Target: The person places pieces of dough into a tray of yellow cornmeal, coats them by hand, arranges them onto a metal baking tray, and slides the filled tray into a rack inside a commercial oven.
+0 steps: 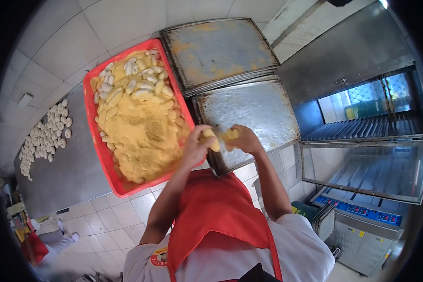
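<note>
My left hand (195,145) is closed around a plump oval dough piece (211,140) coated in yellow crumbs. Close beside it, my right hand (245,139) grips another crumb-coated dough piece (231,134). Both hands are over the near left edge of a worn metal baking tray (254,110), whose surface looks shiny. To the left stands a red plastic tub (95,150) full of yellow crumbs (131,124). Pale, partly coated dough pieces (144,85) lie in its far half, and more are partly buried along its sides.
Further back is a stack of stained baking trays (223,51). Many small uncoated dough pieces (51,129) cover part of the steel table (75,171) at left. On the right stands a metal oven (362,207) with blue control panels. Another person (40,246) is at lower left.
</note>
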### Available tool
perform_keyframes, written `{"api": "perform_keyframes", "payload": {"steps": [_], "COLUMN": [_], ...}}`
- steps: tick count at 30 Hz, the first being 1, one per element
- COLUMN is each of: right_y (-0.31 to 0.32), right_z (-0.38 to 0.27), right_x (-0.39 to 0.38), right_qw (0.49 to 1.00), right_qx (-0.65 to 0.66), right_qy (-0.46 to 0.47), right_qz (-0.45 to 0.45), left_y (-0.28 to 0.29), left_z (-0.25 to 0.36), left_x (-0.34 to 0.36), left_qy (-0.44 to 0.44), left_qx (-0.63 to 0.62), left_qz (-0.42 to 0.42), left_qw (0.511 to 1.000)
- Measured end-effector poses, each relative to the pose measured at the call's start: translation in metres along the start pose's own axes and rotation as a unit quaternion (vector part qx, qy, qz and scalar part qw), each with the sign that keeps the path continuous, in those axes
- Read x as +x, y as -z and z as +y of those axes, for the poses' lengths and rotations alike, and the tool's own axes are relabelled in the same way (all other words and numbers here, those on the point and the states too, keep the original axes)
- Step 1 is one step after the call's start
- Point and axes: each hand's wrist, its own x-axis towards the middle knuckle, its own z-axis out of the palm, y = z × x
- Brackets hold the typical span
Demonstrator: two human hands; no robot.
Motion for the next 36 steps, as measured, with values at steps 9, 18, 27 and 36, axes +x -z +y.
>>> {"api": "perform_keyframes", "payload": {"steps": [9,18,27,36], "right_y": [0.066,0.147,0.166,0.159], "right_z": [0.125,0.182,0.254,0.252], "right_x": [-0.026,-0.051,-0.049,-0.048], "right_qw": [0.994,0.975,0.959,0.975], "right_qx": [-0.085,0.167,0.148,0.035], "right_qy": [-0.058,0.016,-0.061,-0.050], "right_qz": [0.025,0.144,0.234,0.212], "left_y": [-0.160,-0.247,-0.277,-0.229], "left_z": [0.010,0.028,0.028,0.019], "left_x": [0.014,0.076,0.100,0.077], "left_qy": [-0.088,0.035,-0.105,-0.106], "left_qx": [0.439,0.215,0.529,0.468], "left_qz": [0.002,-0.093,-0.218,-0.306], "left_qw": [0.894,0.972,0.814,0.822]}}
